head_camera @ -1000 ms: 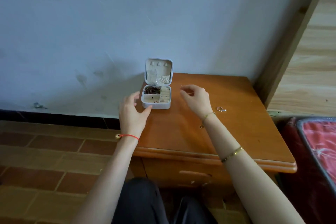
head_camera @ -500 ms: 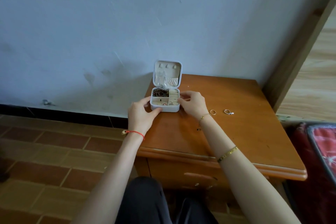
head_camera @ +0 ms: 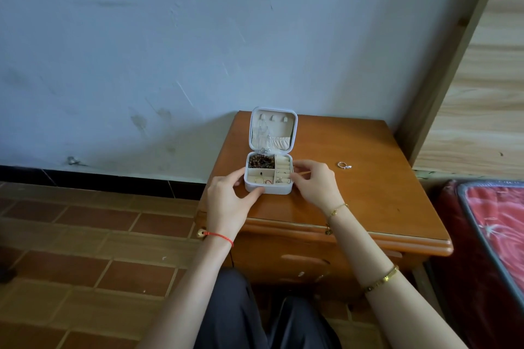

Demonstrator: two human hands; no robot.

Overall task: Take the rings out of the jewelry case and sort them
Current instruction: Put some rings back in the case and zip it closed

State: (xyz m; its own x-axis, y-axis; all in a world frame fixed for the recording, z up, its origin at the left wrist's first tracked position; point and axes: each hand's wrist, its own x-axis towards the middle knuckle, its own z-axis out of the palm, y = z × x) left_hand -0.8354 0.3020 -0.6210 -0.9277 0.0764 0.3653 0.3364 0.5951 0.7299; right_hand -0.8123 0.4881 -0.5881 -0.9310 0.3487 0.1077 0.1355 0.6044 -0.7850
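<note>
A wooden nightstand [head_camera: 354,201] with a glossy orange-brown top stands against a pale wall, on a floor of reddish-brown tiles [head_camera: 85,249]. On its top, toward the back left, sits a small white jewelry case [head_camera: 269,188], its lid standing upright. Well to the right of the case, a silver ring [head_camera: 344,165] lies flat on the bare wood.

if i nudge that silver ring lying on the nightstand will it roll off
Probably not: the silver ring lies flat on the nightstand, so it should slide. The glossy top looks slippery. Being tiny, it likely needs a fingertip pinch.
</note>
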